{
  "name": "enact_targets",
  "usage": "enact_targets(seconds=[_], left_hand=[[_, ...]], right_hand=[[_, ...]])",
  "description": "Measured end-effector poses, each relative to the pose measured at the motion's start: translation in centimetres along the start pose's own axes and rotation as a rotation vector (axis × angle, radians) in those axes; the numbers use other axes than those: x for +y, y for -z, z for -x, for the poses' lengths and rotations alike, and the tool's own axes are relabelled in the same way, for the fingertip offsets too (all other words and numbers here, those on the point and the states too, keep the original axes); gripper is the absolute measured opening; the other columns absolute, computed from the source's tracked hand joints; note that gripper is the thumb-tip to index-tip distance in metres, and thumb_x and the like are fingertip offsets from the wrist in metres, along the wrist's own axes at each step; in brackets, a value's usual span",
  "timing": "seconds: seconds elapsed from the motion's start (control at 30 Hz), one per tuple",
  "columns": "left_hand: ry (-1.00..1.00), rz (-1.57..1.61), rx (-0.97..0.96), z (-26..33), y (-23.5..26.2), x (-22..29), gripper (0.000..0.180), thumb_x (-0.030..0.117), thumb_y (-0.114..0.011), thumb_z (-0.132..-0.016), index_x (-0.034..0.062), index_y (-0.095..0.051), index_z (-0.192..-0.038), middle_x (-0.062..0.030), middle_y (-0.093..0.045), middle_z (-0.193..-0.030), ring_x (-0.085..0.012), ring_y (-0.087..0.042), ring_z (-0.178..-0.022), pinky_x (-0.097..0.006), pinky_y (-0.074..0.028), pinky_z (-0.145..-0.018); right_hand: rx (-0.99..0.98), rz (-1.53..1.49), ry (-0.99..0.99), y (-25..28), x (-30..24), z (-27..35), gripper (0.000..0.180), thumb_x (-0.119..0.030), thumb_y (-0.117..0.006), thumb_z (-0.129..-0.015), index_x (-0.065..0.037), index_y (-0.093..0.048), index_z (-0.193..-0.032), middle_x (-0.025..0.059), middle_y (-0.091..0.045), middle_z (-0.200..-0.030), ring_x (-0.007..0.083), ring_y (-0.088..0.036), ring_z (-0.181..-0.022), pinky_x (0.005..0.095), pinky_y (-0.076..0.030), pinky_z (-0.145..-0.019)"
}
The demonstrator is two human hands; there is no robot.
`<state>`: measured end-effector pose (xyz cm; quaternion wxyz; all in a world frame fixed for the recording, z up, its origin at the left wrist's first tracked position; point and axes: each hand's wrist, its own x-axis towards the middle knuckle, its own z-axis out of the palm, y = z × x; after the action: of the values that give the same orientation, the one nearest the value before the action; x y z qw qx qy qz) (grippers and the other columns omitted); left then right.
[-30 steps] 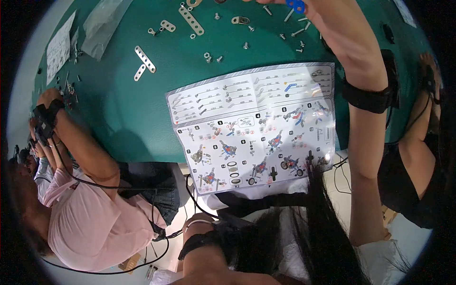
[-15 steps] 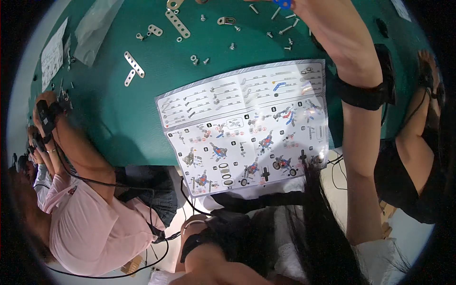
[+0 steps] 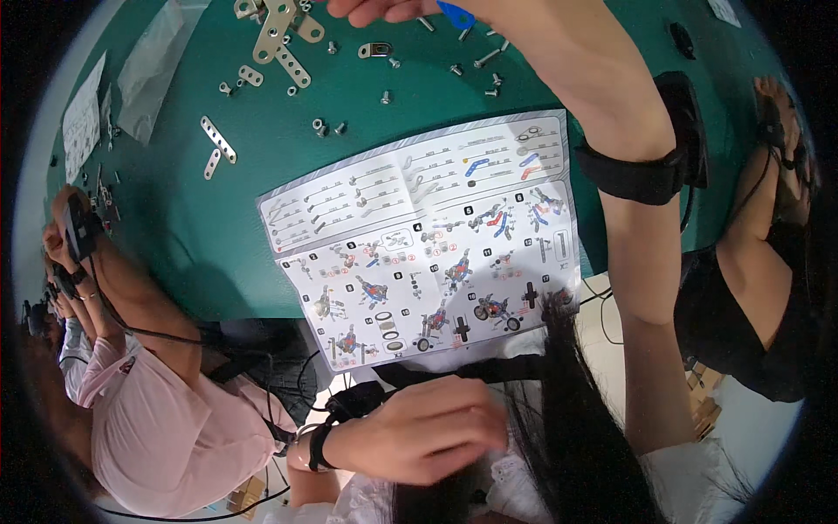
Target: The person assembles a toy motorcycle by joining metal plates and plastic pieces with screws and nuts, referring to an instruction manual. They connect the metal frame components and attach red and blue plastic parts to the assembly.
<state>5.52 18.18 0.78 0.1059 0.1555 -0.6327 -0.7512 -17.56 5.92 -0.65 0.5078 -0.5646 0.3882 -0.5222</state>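
Observation:
My left hand is raised in front of my body below the paper sheet, its fingers curled inward. The tips are hidden and slightly blurred, so anything inside them does not show. From the right, my right arm reaches across the table, and my right hand is cut off by the top edge; only some bent fingers appear. A blue perforated piece shows beside that hand and wrist. Left of the fingers, silver perforated metal plates overlap. An instruction sheet with assembly drawings lies over the table's near edge.
Several loose screws and nuts are scattered on the green table. Two crossed metal strips lie farther left, near a clear plastic bag. A person in pink sits at left; another person's arm shows at right.
My left hand has come up into view at the lower middle. The view has shifted, so the sheet and metal parts appear farther left, and more overlapping plates show at the top.

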Motion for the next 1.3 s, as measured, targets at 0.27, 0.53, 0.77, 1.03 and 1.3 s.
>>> enact_targets(seconds=[0.27,0.53,0.77,1.03,1.3], left_hand=[[0.670,0.014,-0.109,3.7,1.2,-4.8,0.010,-0.003,-0.058,-0.081,0.0017,-0.059,-0.090,-0.0082,-0.062,-0.084,-0.0160,-0.059,-0.075,-0.029,-0.046,-0.066],[0.640,-0.261,-0.141,7.5,1.3,-6.5,0.010,0.007,-0.059,-0.078,0.0018,-0.057,-0.086,-0.0161,-0.060,-0.081,-0.0279,-0.060,-0.073,-0.036,-0.047,-0.063],[0.591,-0.512,-0.782,12.6,1.3,-9.1,0.030,0.029,-0.061,-0.072,0.0025,-0.060,-0.085,-0.0178,-0.062,-0.071,-0.0363,-0.062,-0.069,-0.046,-0.048,-0.056],[0.269,-0.562,-0.325,14.7,-2.2,-12.3,0.034,0.013,-0.057,-0.066,-0.0010,-0.061,-0.096,-0.0208,-0.065,-0.082,-0.0323,-0.065,-0.079,-0.042,-0.051,-0.071],[0.379,-0.591,-0.767,12.0,-0.2,-10.7,0.013,0.015,-0.059,-0.062,0.0024,-0.061,-0.061,-0.0153,-0.062,-0.063,-0.0316,-0.063,-0.064,-0.041,-0.050,-0.059]], right_hand=[[0.040,0.114,-0.130,-1.2,0.3,-0.6,0.030,-0.022,-0.059,-0.089,0.006,-0.061,-0.099,0.0097,-0.064,-0.088,0.0122,-0.060,-0.079,0.0211,-0.047,-0.071],[0.195,0.377,-0.141,-3.0,-0.6,0.2,0.034,-0.031,-0.056,-0.089,0.002,-0.062,-0.096,0.0084,-0.065,-0.086,0.0112,-0.061,-0.077,0.0218,-0.047,-0.073],[0.163,0.361,-0.187,-2.6,-0.2,0.1,0.035,-0.031,-0.056,-0.089,0.002,-0.062,-0.095,0.0092,-0.065,-0.085,0.0112,-0.061,-0.077,0.0207,-0.046,-0.072],[0.050,0.201,-0.219,-2.6,-0.2,-0.9,0.035,-0.032,-0.055,-0.089,0.002,-0.063,-0.094,0.0091,-0.065,-0.087,0.0115,-0.061,-0.077,0.0206,-0.046,-0.071],[0.138,0.490,-0.083,-3.8,0.2,-0.3,0.035,-0.031,-0.054,-0.090,0.003,-0.064,-0.093,0.0097,-0.065,-0.086,0.0110,-0.061,-0.077,0.0198,-0.046,-0.070]])
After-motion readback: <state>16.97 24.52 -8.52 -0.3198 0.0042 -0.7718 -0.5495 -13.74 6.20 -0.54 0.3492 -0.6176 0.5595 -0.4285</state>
